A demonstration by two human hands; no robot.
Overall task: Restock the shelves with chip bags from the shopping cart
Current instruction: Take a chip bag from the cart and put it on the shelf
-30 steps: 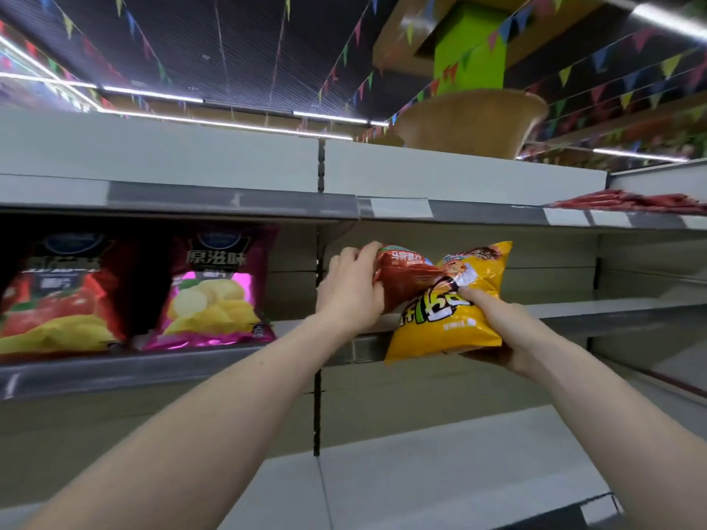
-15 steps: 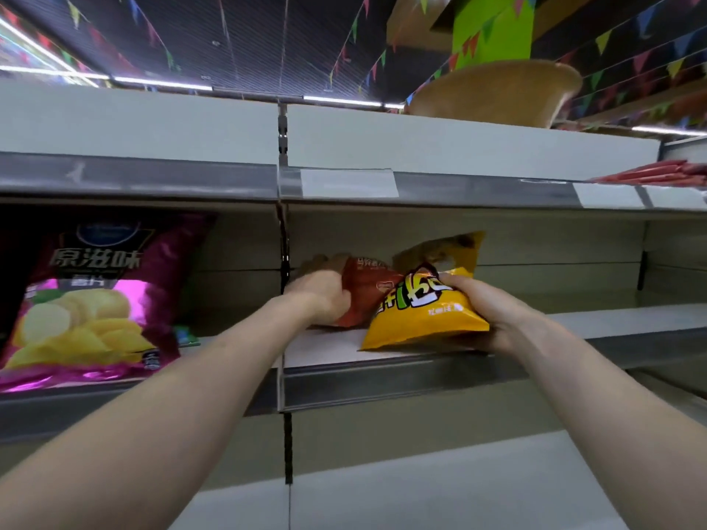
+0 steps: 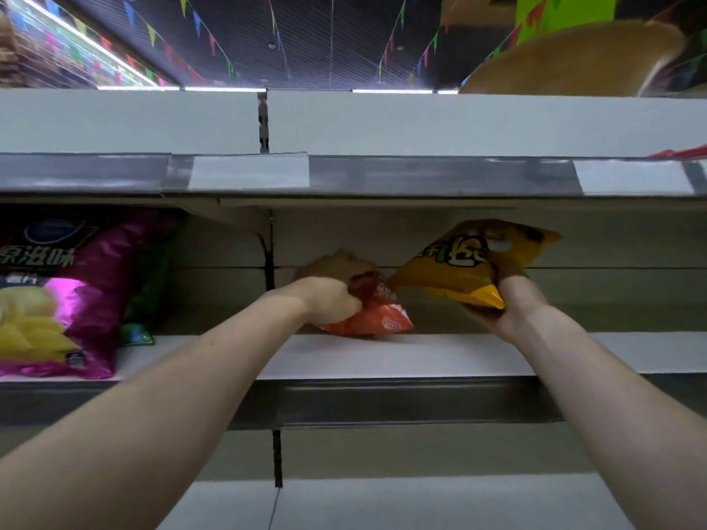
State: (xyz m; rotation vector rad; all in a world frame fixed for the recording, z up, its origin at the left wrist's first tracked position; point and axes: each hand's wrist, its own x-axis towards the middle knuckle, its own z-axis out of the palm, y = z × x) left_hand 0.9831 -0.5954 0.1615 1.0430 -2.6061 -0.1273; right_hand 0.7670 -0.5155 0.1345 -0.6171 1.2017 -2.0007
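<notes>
Left hand (image 3: 333, 288): fingers curled tight over the top of the red bag (image 3: 377, 319), which sticks out below them.
Red bag: lower edge on the shelf (image 3: 382, 357).
Right hand (image 3: 509, 300): fingers wrapped around the right end of the yellow bag (image 3: 466, 262).
Yellow bag: tilted in the air above the shelf, just beside the red bag.
Pink bag (image 3: 76, 292): upright, far left.

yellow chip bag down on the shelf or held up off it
Held up: the right hand grips the yellow chip bag tilted, clear above the shelf.
</notes>
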